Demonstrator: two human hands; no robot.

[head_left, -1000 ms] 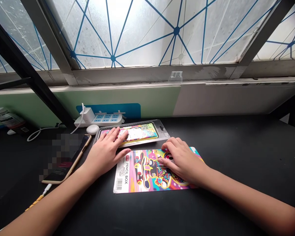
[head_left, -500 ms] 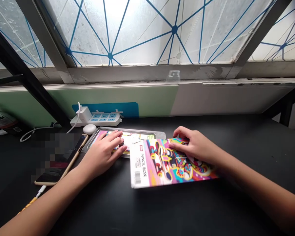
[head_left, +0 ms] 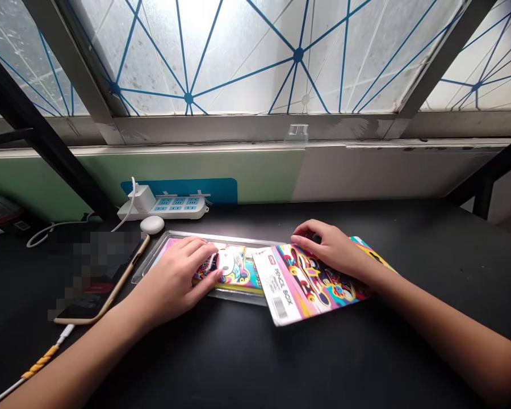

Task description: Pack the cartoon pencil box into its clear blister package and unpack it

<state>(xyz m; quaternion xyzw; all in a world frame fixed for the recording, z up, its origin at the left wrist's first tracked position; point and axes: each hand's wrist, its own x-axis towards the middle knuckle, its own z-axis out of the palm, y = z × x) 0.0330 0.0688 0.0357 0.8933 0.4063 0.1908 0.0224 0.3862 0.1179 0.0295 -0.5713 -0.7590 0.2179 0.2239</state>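
While our left hand (head_left: 174,278) lies over the colourful box (head_left: 237,266) in its clear plastic tray (head_left: 238,296), thumb and fingers apart, our right hand (head_left: 334,250) covers the upper part of the printed "PENCIL BOX" card (head_left: 309,287); we cannot tell whether it pinches that card. We see the card's left end overlapping the tray's right end on our black table (head_left: 238,363).

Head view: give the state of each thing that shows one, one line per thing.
Clear packaging: partly covered by PENCIL BOX card
PENCIL BOX card: slanted, held by right hand
Pencil box: inside packaging, partly under left hand
Phone: lying screen-up, cable plugged in
Power strip: adapter plugged in
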